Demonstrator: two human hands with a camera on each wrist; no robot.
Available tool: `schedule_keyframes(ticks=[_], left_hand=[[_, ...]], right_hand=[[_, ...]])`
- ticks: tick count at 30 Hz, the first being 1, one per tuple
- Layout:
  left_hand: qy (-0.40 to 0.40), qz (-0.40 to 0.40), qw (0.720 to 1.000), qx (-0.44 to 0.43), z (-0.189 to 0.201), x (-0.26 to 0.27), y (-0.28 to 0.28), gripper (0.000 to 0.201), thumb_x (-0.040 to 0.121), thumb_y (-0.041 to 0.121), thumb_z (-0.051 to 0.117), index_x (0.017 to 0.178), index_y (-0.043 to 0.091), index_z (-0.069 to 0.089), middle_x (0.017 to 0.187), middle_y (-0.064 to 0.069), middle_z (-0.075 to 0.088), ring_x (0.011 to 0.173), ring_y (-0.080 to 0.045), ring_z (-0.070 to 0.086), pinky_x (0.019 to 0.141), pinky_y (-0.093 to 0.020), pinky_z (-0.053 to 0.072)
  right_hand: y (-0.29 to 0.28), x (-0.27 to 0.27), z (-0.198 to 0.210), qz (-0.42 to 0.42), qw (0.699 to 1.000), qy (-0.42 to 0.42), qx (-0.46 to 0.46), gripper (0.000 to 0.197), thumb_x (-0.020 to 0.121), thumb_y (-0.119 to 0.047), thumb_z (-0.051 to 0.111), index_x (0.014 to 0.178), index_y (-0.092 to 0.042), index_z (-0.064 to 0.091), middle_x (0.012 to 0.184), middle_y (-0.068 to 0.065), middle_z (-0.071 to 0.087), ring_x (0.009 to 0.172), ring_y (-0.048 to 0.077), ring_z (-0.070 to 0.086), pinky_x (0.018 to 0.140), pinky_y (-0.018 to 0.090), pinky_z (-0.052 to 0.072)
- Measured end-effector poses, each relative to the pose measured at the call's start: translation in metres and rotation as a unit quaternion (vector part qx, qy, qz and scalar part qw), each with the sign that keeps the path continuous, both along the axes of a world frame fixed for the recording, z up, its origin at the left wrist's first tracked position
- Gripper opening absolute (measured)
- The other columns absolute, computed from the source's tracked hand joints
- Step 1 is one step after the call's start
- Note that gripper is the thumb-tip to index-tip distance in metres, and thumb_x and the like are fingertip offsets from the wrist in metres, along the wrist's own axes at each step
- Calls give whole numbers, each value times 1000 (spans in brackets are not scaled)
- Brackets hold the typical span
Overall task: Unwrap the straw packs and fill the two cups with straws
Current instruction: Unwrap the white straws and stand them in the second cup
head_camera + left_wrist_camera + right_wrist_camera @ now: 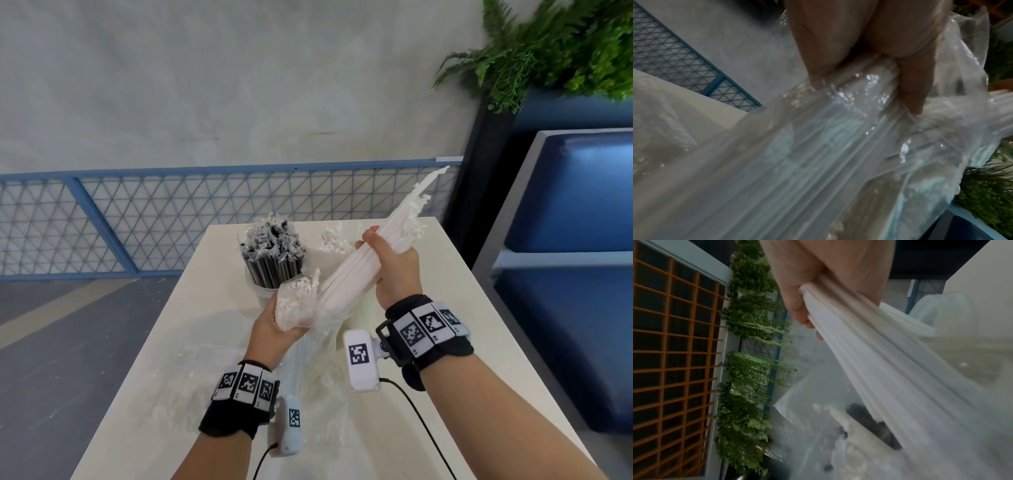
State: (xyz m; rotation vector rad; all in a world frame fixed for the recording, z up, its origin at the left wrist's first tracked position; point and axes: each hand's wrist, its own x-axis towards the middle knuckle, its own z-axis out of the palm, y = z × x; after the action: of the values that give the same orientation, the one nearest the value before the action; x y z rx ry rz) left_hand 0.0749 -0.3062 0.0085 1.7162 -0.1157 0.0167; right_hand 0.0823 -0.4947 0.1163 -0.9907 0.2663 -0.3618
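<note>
Cup [263, 291]: stands on the far part of the table, packed with upright black straws [272, 255] in clear sleeves.
White straws [352, 270]: one long bundle held aslant above the table – upper end toward the far right, lower end still inside the clear wrapper [298, 308].
Right hand [394, 270]: grip closed round the bare middle of the bundle.
Left hand [274, 329]: grip closed round the wrapper at the bundle's lower end – film trails down from it.
Table [462, 325]: white top, with crumpled clear film [191, 387] lying near the front left.
Room: grey wall, blue mesh railing [137, 212], fern [555, 44] at the upper right, blue seat [579, 205] at the right.
</note>
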Motion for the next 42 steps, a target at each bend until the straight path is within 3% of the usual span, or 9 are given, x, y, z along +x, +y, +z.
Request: schedule_keyframes(ticks=[5, 9, 14, 21, 24, 29, 35, 40, 42], left_hand=[[2, 8, 1000, -12, 2, 0, 2, 87, 47, 40, 80, 127, 21, 51, 116, 8, 64, 108, 0, 58, 89, -18, 48], [11, 26, 999, -31, 3, 2, 0, 71, 66, 5, 80, 130, 11, 49, 119, -5, 63, 110, -15, 58, 82, -9, 49], [13, 41, 998, -52, 3, 2, 0, 66, 69, -3, 75, 129, 8, 49, 117, -9, 63, 109, -21, 58, 90, -25, 49], [4, 56, 996, -64, 4, 2, 4, 51, 71, -6, 73, 110, 21, 53, 96, 13, 62, 87, 4, 59, 68, -9, 48], [0, 59, 996, -71, 4, 3, 5, 49, 71, -6, 73, 100, 30, 54, 97, 12, 63, 91, 0, 58, 71, -13, 49], [-5, 51, 993, -103, 6, 4, -1, 49, 72, -9, 70, 110, 16, 52, 99, 7, 63, 92, -4, 59, 70, -9, 51], [-7, 34, 994, -103, 6, 1, -8, 49, 71, -6, 72, 109, 19, 53, 100, 7, 64, 93, -6, 61, 68, -7, 50], [-15, 40, 992, -115, 4, 1, -6, 50, 58, 8, 77, 100, 27, 57, 90, 13, 70, 84, 6, 65, 69, -8, 50], [-14, 42, 992, -116, 2, 2, -4, 50, 56, 14, 76, 100, 27, 57, 91, 14, 71, 87, 5, 65, 71, -10, 50]], right_hand=[[-19, 6, 14, -73, 995, 15, 60, 7, 81, -6, 66, 85, -9, 61, 73, 0, 63, 66, 12, 65, 54, 21, 52], [-21, 5, 12, -31, 997, 11, 76, 5, 83, -7, 64, 83, -11, 60, 70, -1, 63, 68, 10, 66, 54, 21, 52], [-24, 5, 8, -53, 995, 16, 84, 9, 83, -8, 63, 91, -7, 61, 75, 4, 64, 68, 12, 65, 58, 23, 51], [-45, 9, 24, -109, 991, 2, 78, 4, 81, -10, 63, 81, -8, 59, 72, 4, 62, 60, 11, 60, 58, 22, 50], [-54, 11, 34, -141, 990, -18, 10, 13, 83, -19, 64, 90, -10, 57, 74, 0, 61, 61, 10, 60, 59, 23, 51], [-50, 8, 54, -159, 978, -98, -89, 8, 78, -5, 65, 83, -8, 59, 71, 2, 62, 67, 14, 60, 66, 28, 52], [-27, 18, 19, -68, 964, -36, -253, 16, 80, -14, 70, 94, -10, 64, 82, -7, 63, 73, 1, 60, 65, 14, 50], [-15, 27, -21, -5, 950, 41, -311, 28, 78, -19, 73, 99, -5, 62, 87, 1, 66, 82, 15, 63, 74, 30, 51], [-13, 28, -22, -9, 948, 27, -317, 39, 74, -17, 76, 108, -9, 58, 96, -1, 66, 89, 11, 63, 82, 27, 51]])
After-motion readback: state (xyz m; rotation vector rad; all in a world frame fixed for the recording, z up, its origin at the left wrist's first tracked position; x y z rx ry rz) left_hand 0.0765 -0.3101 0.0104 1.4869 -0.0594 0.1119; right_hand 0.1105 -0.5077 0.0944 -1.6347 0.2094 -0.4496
